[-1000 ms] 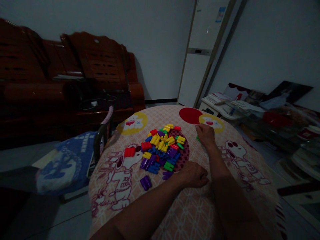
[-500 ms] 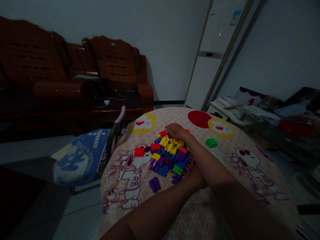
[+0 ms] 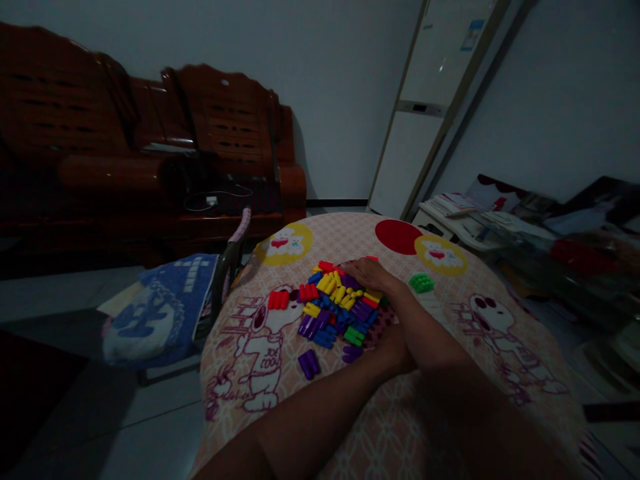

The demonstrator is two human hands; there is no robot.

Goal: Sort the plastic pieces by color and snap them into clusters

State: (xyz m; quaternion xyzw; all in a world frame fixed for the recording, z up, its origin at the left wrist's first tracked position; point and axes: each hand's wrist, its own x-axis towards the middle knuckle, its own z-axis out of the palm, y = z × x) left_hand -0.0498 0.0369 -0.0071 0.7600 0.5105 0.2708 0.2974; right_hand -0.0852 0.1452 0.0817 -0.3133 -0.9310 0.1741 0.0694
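Note:
A heap of plastic building blocks (image 3: 334, 303) in red, yellow, blue, purple and green lies on the round table's patterned cloth (image 3: 395, 413). My right hand (image 3: 369, 273) rests over the far right side of the heap, its fingers stretched leftward across the blocks. Beneath my right forearm, my left hand (image 3: 397, 350) reaches in from the left at the heap's near right edge, and its fingers are hidden there. Apart from the heap lie a red block (image 3: 279, 300), a purple block (image 3: 309, 365) and a cluster of joined green blocks (image 3: 421, 283).
A chair draped with a blue and white towel (image 3: 160, 313) stands left of the table. Behind it is a carved wooden sofa (image 3: 225, 127) with a white charger and cable. A tall white cabinet unit (image 3: 415, 147) stands at the back, and papers (image 3: 453, 204) lie on furniture to the right.
My right hand has drawn back slightly toward the right and nearer to me over the heap. My left hand stays about where it was, under the right forearm.

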